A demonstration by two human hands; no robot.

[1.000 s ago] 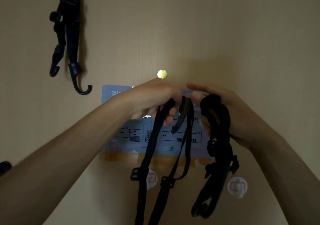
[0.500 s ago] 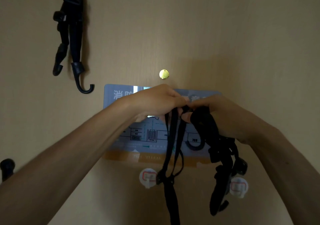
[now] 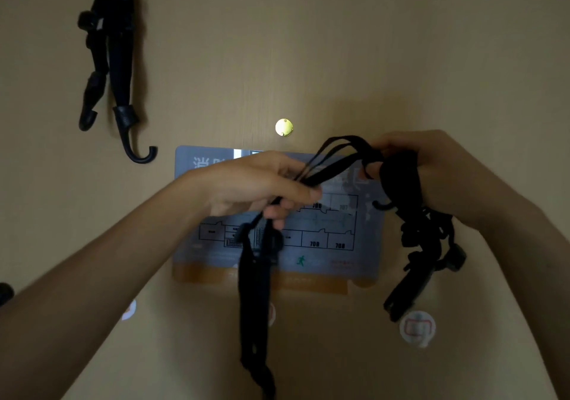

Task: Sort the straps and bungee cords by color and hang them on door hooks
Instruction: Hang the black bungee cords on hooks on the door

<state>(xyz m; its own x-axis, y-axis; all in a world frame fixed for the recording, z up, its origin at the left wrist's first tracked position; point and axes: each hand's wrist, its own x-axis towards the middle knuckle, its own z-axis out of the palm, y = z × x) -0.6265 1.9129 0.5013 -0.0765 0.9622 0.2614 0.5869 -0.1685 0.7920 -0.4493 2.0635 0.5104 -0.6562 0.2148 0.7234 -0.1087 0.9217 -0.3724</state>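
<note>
Facing you, the door (image 3: 401, 44) carries a floor-plan sign (image 3: 367, 254) under a brass disc (image 3: 284, 127), with black bungee cords (image 3: 118, 60) hanging at upper left. Your left hand (image 3: 256, 183) pinches thin black straps (image 3: 254, 291) that trail down across the sign. Your right hand (image 3: 441, 168) grips a tangled black bundle (image 3: 401, 183), and the straps stretch between both hands.

Loose black straps (image 3: 256, 276) dangling centre, tangled black bundle (image 3: 401, 180) right, black bungee cords (image 3: 118, 60) hanging upper left
</note>
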